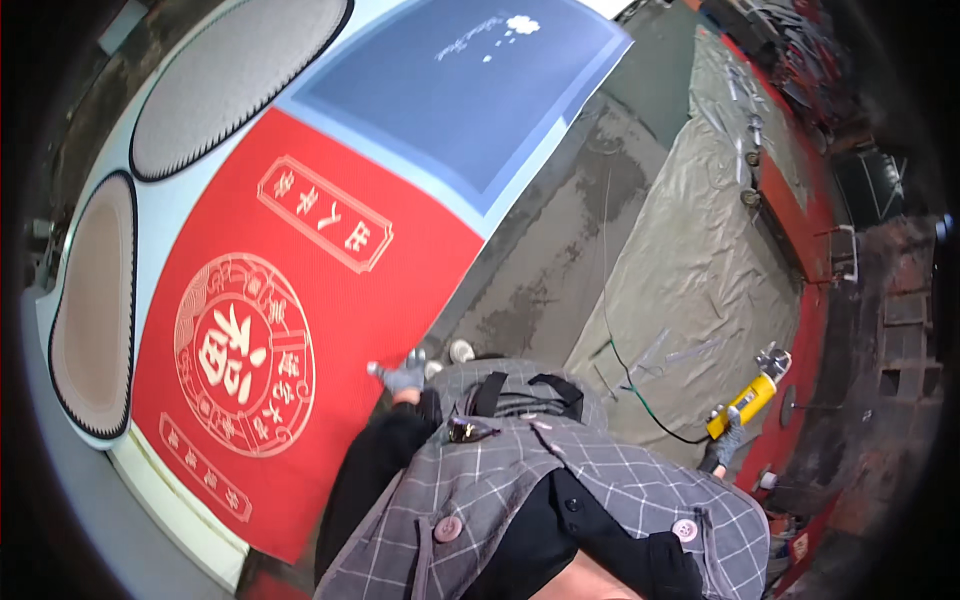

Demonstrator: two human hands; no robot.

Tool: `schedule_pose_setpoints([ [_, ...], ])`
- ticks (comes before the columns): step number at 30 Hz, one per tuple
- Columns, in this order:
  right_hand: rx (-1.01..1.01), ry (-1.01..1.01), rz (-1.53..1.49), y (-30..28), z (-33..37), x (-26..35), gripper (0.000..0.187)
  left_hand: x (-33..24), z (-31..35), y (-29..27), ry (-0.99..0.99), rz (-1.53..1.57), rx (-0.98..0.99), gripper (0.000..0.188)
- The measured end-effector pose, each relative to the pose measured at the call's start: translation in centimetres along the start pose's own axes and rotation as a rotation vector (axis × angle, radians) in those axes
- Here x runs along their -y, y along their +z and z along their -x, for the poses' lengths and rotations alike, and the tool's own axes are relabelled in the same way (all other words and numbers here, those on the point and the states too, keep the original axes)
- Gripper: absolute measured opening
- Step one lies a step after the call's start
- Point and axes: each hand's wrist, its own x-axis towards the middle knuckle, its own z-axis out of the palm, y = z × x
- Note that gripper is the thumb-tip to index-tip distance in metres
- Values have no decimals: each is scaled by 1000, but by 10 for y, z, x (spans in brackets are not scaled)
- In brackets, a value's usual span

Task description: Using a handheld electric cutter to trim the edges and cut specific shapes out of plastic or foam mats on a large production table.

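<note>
My right hand [729, 440], in a grey glove, is closed around the yellow body of a handheld electric cutter [742, 405]. The tool's metal head points away from me, and a black and green cord [645, 403] trails off its rear end to the left. On the other side, my left hand [403, 376], also gloved in grey, is at the right edge of a red printed mat [350, 330]. Its fingers are apart and no object shows in them; whether it touches the mat, I cannot tell.
Beyond the red mat lies a blue mat [460, 90] with a pale border. Two dark-edged rounded mats [95, 310] lie at the far left. A wrinkled greenish-grey sheet [690, 270] covers the floor to the right. Stacked goods [800, 60] stand at the far right.
</note>
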Motion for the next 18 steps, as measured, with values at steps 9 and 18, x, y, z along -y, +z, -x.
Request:
schedule_pose_setpoints([
  [9,463,229,500,171,-10,-69,26,30,62,10,109,38,162,50],
  [18,954,-260,1239,351,14,-120,39,24,118,22,172,-188,216,44],
])
